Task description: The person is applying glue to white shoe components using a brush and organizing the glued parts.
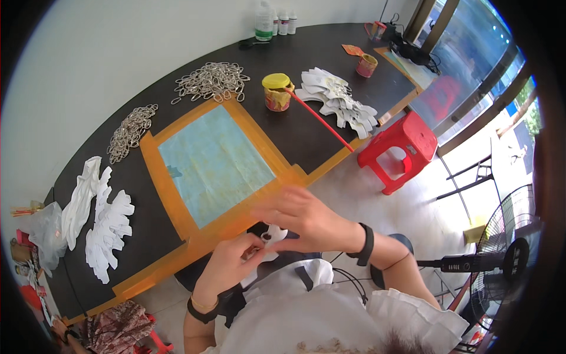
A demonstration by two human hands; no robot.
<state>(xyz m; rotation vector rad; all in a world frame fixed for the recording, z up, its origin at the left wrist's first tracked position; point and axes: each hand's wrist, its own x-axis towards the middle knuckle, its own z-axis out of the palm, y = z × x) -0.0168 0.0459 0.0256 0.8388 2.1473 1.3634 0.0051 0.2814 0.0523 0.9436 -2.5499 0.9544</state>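
Note:
In front of my body, at the table's near edge, my left hand is closed, pinching a small white cut piece with a dark spot in it. My right hand comes over from the right, its thumb and a finger at the same piece; its outer fingers stretch left and are slightly blurred. The fingers partly hide the piece. Just beyond the hands, a pale blue sheet lies on the table, framed in orange-brown tape. Past it are a heap of silver oval metal loops and a second heap of loops.
On the dark table stand a yellow-lidded tin with a red stick, an open tin, bottles and fanned white pieces. More white pieces lie left. A red stool and a fan stand right.

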